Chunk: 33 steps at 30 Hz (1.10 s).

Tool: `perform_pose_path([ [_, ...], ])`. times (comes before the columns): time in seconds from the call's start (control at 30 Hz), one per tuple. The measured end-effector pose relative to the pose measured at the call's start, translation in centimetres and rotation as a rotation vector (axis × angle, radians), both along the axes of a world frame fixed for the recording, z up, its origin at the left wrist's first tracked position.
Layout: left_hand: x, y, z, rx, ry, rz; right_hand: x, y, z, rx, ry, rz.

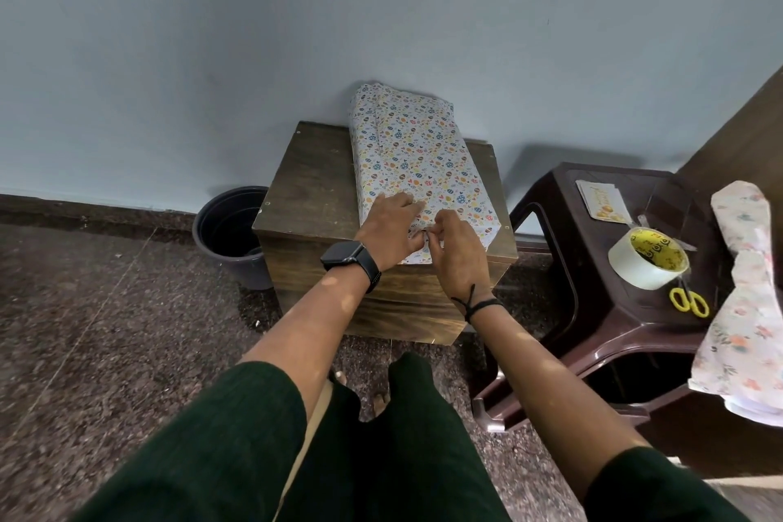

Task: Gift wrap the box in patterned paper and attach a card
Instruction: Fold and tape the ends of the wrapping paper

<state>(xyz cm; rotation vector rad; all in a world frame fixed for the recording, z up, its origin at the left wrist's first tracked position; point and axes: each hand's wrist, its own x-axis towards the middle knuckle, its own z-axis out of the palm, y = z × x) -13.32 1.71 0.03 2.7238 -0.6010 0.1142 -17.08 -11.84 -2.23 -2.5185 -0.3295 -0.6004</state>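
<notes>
The box [417,157], covered in white paper with small coloured egg shapes, lies lengthwise on a dark wooden stand [313,186]. My left hand [392,229] lies flat on the near end of the box, fingers straight, pressing the paper down. Right beside it, my right hand [455,250] pinches a fold of the paper at the near end flap between thumb and fingers. The flap itself is mostly hidden by both hands. A small card [603,201] lies on the brown plastic stool [567,250] to the right.
On the stool also sit a roll of clear tape [646,259], yellow-handled scissors [688,303] and a floral paper sheet [750,301] draped over its right side. A black bucket [231,231] stands on the floor left of the stand. A wall is directly behind.
</notes>
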Motion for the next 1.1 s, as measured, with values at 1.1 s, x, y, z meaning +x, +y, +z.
perform_pose_path([
  [1.1,-1.0,-0.5,1.5,-0.163,0.095,0.105,4.0,-3.8,5.8,0.076,0.468,0.16],
])
